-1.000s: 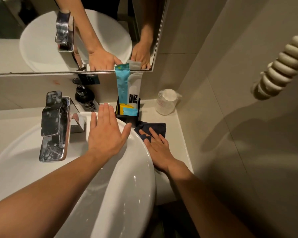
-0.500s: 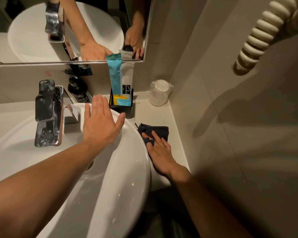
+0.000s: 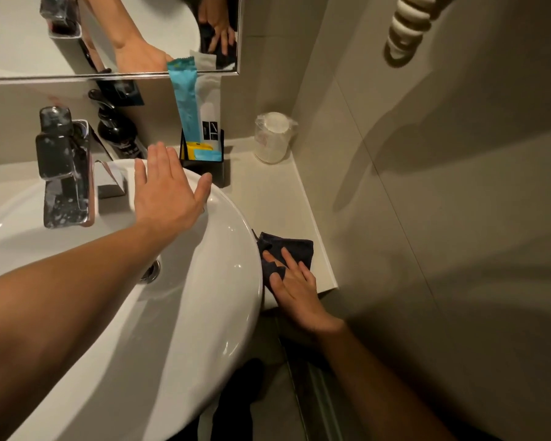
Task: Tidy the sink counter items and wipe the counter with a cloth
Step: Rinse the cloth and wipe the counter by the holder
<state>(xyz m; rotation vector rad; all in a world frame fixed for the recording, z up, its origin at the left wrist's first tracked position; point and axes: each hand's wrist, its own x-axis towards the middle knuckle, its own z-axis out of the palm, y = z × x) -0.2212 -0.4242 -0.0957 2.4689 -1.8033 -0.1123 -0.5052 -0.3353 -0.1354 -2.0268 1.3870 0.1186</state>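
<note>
Right hand pressing the cloth flat at the worktop's front edge.

The right hand (image 3: 295,292) lies on the dark cloth (image 3: 291,251), fingers (image 3: 291,259) spread and flat, grasping nothing, just beside the white basin (image 3: 210,313). The left hand (image 3: 167,189) rests open-palmed on the basin rim, near the black holder (image 3: 215,171) of sachets; a wrapped cup (image 3: 274,138) stands in the back corner.

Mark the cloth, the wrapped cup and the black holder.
cloth (image 3: 299,249): head view, bare far corner beyond the fingers.
wrapped cup (image 3: 273,138): head view, middle of its side.
black holder (image 3: 216,170): head view, front wall.
</note>
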